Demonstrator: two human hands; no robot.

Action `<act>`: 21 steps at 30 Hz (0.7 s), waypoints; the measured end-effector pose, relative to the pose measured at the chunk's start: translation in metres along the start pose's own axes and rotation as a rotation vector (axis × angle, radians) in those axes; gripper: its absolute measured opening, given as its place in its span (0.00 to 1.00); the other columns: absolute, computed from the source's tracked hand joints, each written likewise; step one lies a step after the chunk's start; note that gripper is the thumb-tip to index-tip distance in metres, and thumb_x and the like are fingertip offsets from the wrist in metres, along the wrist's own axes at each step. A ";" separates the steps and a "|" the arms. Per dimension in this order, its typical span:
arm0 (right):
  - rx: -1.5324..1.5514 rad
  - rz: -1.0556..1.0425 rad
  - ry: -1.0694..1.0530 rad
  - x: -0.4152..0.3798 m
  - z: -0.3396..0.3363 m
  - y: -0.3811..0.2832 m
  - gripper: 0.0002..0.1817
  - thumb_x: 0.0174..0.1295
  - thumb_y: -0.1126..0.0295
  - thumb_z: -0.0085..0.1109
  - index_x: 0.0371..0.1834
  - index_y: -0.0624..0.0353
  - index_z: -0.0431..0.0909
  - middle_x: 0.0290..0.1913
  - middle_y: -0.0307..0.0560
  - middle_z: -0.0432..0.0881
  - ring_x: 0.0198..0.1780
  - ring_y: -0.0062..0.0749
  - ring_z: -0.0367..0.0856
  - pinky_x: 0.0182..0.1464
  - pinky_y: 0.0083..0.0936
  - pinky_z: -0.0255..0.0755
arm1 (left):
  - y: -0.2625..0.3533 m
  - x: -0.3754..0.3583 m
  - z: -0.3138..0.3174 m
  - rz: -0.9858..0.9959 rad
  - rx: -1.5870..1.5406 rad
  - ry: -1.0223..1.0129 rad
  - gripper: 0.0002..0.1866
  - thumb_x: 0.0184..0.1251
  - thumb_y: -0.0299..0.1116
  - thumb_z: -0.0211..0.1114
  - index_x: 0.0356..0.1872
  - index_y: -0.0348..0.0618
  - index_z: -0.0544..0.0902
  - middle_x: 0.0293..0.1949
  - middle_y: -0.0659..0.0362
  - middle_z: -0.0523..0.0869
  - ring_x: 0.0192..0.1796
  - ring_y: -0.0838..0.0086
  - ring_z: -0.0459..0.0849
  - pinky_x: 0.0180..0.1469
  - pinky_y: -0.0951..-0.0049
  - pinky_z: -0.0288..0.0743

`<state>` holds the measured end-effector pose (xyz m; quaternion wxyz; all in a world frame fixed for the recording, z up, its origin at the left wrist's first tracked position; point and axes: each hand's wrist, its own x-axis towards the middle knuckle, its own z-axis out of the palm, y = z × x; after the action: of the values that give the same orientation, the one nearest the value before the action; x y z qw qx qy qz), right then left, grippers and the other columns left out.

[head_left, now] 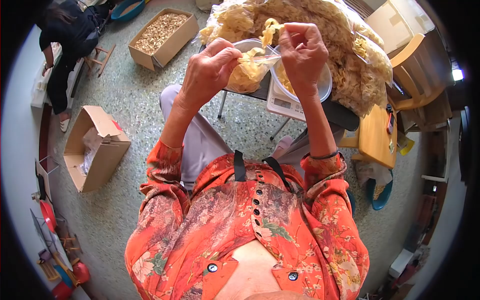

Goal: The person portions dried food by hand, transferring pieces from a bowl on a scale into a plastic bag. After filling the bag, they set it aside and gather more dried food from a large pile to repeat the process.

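My left hand [207, 72] pinches the rim of a clear plastic bag [246, 75] that holds pale yellow dried pieces. Between the fingertips of my right hand [304, 52] is a curled yellow dried strip [270, 33], just above the bag's opening. Below my right hand, a round clear tub [324, 82] with more yellow pieces sits on a white digital scale [283, 104]. The reading on its display is too small to tell. Behind both hands lies a large heap of bagged yellow pieces [350, 60].
A cardboard box of brown pieces [162, 35] and an open carton [102, 147] stand on the floor at left. Another person [70, 37] sits at upper left. A wooden stool [377, 137] and a wooden chair [417, 75] are at right.
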<state>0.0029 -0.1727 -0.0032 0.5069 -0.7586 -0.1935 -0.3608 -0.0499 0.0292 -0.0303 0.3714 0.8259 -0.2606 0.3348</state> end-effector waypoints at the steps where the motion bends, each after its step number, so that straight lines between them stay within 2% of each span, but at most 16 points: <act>1: 0.036 0.052 0.080 0.001 0.003 0.001 0.07 0.58 0.78 0.73 0.37 0.58 0.84 0.26 0.37 0.81 0.25 0.18 0.77 0.30 0.21 0.73 | 0.000 0.000 0.000 -0.001 -0.002 -0.001 0.06 0.64 0.25 0.73 0.40 0.43 0.86 0.40 0.57 0.87 0.36 0.59 0.89 0.37 0.63 0.84; 5: 0.111 0.063 0.140 -0.003 0.010 -0.004 0.08 0.58 0.79 0.72 0.36 0.57 0.83 0.27 0.38 0.81 0.25 0.19 0.77 0.31 0.21 0.73 | -0.001 -0.001 0.000 0.000 -0.013 -0.006 0.07 0.64 0.24 0.73 0.40 0.43 0.86 0.40 0.57 0.87 0.36 0.58 0.89 0.37 0.63 0.84; 6: 0.112 0.063 0.140 -0.004 0.011 -0.002 0.08 0.58 0.79 0.72 0.36 0.57 0.83 0.27 0.38 0.81 0.25 0.19 0.77 0.31 0.21 0.73 | 0.000 -0.001 0.000 -0.026 -0.020 -0.017 0.06 0.64 0.23 0.74 0.40 0.41 0.87 0.39 0.56 0.87 0.38 0.60 0.89 0.41 0.64 0.83; 8: -0.057 -0.115 0.005 -0.010 0.011 0.005 0.08 0.55 0.78 0.74 0.35 0.56 0.84 0.29 0.40 0.84 0.27 0.28 0.81 0.33 0.26 0.77 | 0.000 0.000 0.000 -0.051 -0.027 -0.026 0.06 0.64 0.22 0.74 0.40 0.38 0.88 0.39 0.54 0.87 0.40 0.62 0.89 0.44 0.66 0.83; 9: -0.056 -0.115 0.004 -0.010 0.010 0.007 0.08 0.55 0.78 0.74 0.35 0.56 0.84 0.29 0.40 0.84 0.27 0.28 0.81 0.33 0.26 0.77 | -0.002 0.000 0.000 -0.046 -0.033 -0.015 0.06 0.64 0.23 0.73 0.40 0.41 0.87 0.39 0.55 0.87 0.38 0.60 0.89 0.41 0.64 0.83; 11: -0.179 -0.254 -0.171 -0.012 0.006 0.009 0.08 0.52 0.77 0.74 0.34 0.55 0.86 0.33 0.42 0.86 0.31 0.38 0.85 0.38 0.32 0.80 | -0.002 0.000 0.000 -0.041 -0.039 -0.003 0.06 0.64 0.24 0.73 0.40 0.43 0.86 0.40 0.56 0.87 0.37 0.58 0.89 0.38 0.63 0.84; 12: -0.216 -0.257 -0.237 -0.011 0.004 0.009 0.06 0.53 0.73 0.74 0.34 0.53 0.88 0.36 0.41 0.88 0.38 0.42 0.86 0.42 0.36 0.81 | -0.002 0.001 0.000 -0.040 -0.041 0.001 0.06 0.64 0.24 0.73 0.40 0.43 0.85 0.39 0.56 0.86 0.37 0.58 0.89 0.38 0.63 0.83; 16: -0.289 -0.400 -0.326 -0.006 -0.002 0.004 0.04 0.58 0.71 0.71 0.35 0.53 0.90 0.38 0.41 0.87 0.41 0.41 0.86 0.43 0.36 0.80 | -0.002 0.000 0.002 -0.037 -0.030 0.005 0.05 0.64 0.24 0.72 0.39 0.43 0.85 0.39 0.56 0.86 0.36 0.57 0.88 0.38 0.62 0.83; 18: -0.391 -0.440 -0.485 -0.003 -0.007 0.000 0.05 0.63 0.68 0.67 0.37 0.54 0.90 0.41 0.43 0.86 0.43 0.41 0.86 0.44 0.35 0.80 | -0.002 0.001 0.002 -0.041 -0.026 0.007 0.05 0.64 0.24 0.72 0.39 0.42 0.85 0.39 0.56 0.86 0.36 0.57 0.88 0.38 0.62 0.83; 21: -0.263 -0.325 -0.467 0.002 -0.009 0.001 0.06 0.67 0.70 0.63 0.38 0.56 0.90 0.43 0.44 0.86 0.43 0.43 0.86 0.47 0.35 0.79 | -0.003 0.001 0.003 -0.060 -0.037 0.012 0.05 0.64 0.24 0.72 0.39 0.42 0.85 0.38 0.56 0.86 0.36 0.57 0.88 0.38 0.62 0.82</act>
<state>0.0020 -0.1811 -0.0010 0.2818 -0.8392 -0.3750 -0.2751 -0.0456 0.0281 -0.0324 0.3980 0.8244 -0.2396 0.3234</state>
